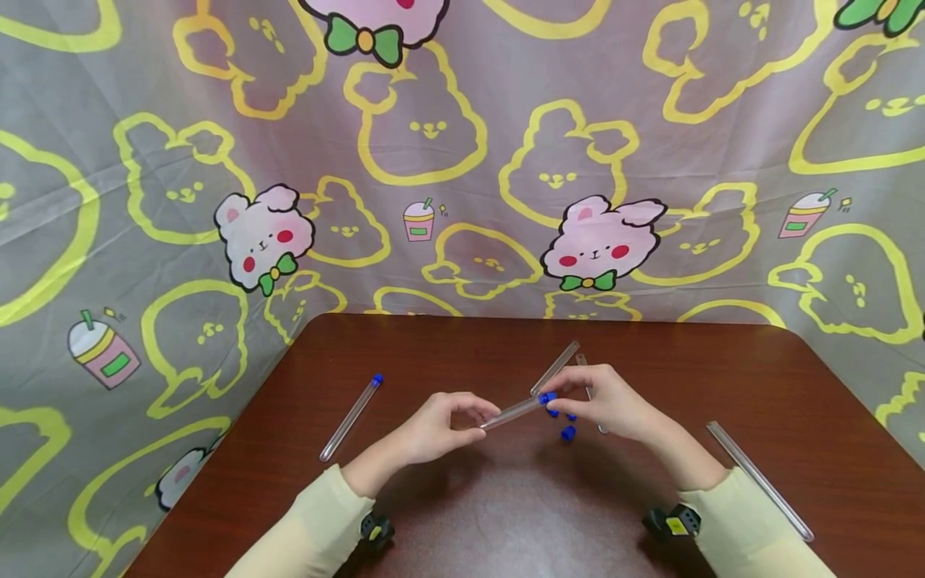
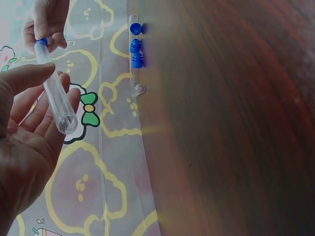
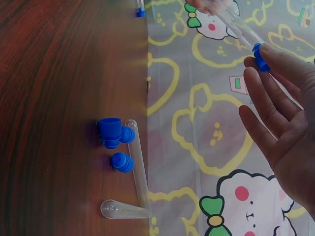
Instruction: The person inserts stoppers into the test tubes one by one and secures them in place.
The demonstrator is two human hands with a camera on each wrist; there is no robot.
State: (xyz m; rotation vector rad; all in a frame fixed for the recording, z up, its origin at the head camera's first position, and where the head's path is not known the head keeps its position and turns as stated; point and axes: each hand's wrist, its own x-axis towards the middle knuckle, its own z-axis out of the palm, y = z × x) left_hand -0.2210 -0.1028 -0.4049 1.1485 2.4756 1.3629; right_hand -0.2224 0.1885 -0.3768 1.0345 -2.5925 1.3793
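We see the left hand [image 1: 433, 429] grasping the held tube [image 1: 513, 413] near its rounded end, with the thumb on one side and the fingers on the other. This clear tube is in the air above the brown table [image 1: 491, 514], slightly tilted. At the other end of the held tube, the right hand [image 1: 614, 401] pinches a blue cap [image 1: 545, 397]. The cap sits at the tube's mouth; we cannot tell if it is fully pushed in. Under the capped end of the held tube, we find three loose caps [image 3: 122, 162] on the table. Beyond the held tube, to its right, lie two clear tubes [image 1: 556, 367]. Well apart to its right, near the right sleeve [image 1: 744, 522], we notice another clear tube [image 1: 760, 480]. To the left of the held tube lies a capped tube [image 1: 352, 419]. Behind it all, we see a patterned cloth [image 1: 462, 96].
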